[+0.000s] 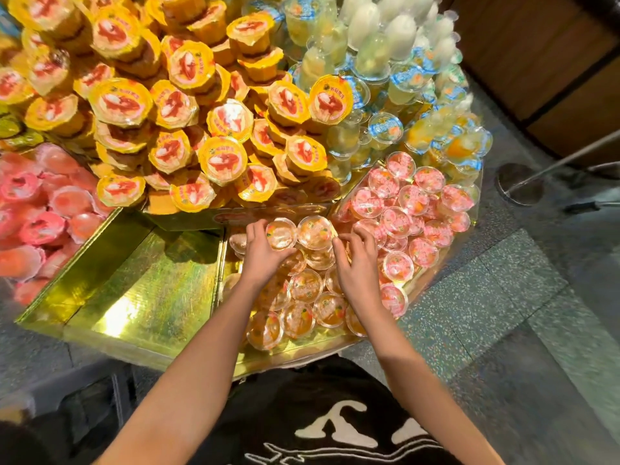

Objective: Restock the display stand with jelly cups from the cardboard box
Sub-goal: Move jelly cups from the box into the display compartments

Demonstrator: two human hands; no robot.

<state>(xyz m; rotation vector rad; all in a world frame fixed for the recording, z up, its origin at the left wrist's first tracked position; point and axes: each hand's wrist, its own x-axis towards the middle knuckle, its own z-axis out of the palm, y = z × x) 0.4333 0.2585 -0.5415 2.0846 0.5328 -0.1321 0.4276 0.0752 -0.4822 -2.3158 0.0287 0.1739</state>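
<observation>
While both arms reach toward frame centre, the left hand [263, 255] curls around a jelly cup [281, 233]; the right hand [357, 263] rests half-open on neighbouring cups. Lower left, a gold tray [147, 290] lies bare.

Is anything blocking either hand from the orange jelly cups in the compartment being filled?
Nothing visible. The left hand and right hand rest directly on the orange jelly cups in the gold compartment, fingers touching the top ones.

Bright overhead light, glare on gold tray [134, 307], edges bowed, perhaps slightly blurred
</observation>
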